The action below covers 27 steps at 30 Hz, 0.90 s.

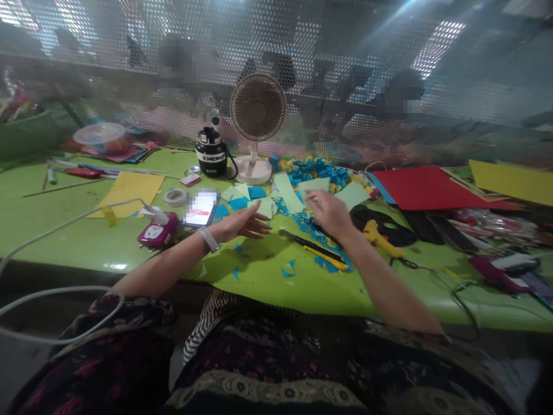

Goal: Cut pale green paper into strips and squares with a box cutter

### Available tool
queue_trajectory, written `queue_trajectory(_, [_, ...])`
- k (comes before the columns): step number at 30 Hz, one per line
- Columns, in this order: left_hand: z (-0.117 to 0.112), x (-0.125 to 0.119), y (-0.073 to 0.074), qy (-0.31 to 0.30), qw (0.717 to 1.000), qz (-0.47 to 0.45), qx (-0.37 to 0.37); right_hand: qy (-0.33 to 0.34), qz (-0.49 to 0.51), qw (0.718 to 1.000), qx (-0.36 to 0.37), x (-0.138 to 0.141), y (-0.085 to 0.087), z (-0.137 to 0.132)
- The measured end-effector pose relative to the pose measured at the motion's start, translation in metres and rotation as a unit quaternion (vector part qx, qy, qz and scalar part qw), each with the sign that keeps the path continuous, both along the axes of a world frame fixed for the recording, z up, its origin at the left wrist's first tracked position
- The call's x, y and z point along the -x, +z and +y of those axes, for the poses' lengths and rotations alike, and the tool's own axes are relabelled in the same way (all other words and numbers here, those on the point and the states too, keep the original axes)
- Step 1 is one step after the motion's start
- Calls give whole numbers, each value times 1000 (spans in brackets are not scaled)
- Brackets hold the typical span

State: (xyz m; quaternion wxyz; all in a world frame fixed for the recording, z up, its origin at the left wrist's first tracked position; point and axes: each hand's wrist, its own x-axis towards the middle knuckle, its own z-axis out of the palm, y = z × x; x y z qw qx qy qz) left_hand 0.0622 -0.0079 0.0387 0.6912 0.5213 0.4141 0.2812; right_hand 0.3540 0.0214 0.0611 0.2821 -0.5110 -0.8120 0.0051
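Observation:
My left hand [245, 222] is open above the green table, its fingers stretched toward the right. Just behind it lie pale green paper pieces [264, 206] and blue scraps. My right hand [330, 214] is closed, its fingers curled at the lower edge of a pale green paper piece [314, 184]; whether they grip it is hidden. A longer pale green strip [288, 193] lies between the hands. Below them rests a yellow and black utility knife [317, 251], its blade end pointing left, among blue paper scraps [288, 269].
A fan [258, 109], a dark bottle [211, 154] and blue and yellow cut pieces [317, 170] stand behind. Left are a phone [201, 207], tape roll [175, 197] and purple power adapter [158, 230]. Right are a yellow glue gun [382, 239] and red sheet [432, 187].

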Motion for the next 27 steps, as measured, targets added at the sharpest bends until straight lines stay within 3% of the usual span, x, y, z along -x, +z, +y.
queue_trajectory(3, [6, -6, -2, 2, 992, -90, 85, 160, -70, 983, 51, 47, -17, -36])
queue_trajectory(7, [11, -6, -15, 84, 989, -107, 62, 304, -76, 949, 42, 72, -37, -59])
queue_trajectory(9, [10, -5, -21, 98, 989, -109, 35, 327, -46, 944, 19, 73, -39, -61])
queue_trajectory(13, [0, -8, -24, 70, 992, -106, 4, 221, 48, 973, -41, 68, -35, -56])
queue_trajectory(17, [-9, -9, -22, 32, 991, -132, 17, 137, 73, 986, -64, 64, -39, -50])
queue_trajectory(22, [-9, -9, -33, 6, 986, -150, -66, 123, 97, 984, -86, 63, -44, -48])
queue_trajectory(25, [-7, -12, -40, 20, 982, -170, -77, 91, 168, 976, -101, 64, -43, -50])
queue_trajectory(27, [-6, -14, -41, 42, 976, -200, -76, 50, 240, 967, -73, 64, -43, -50])
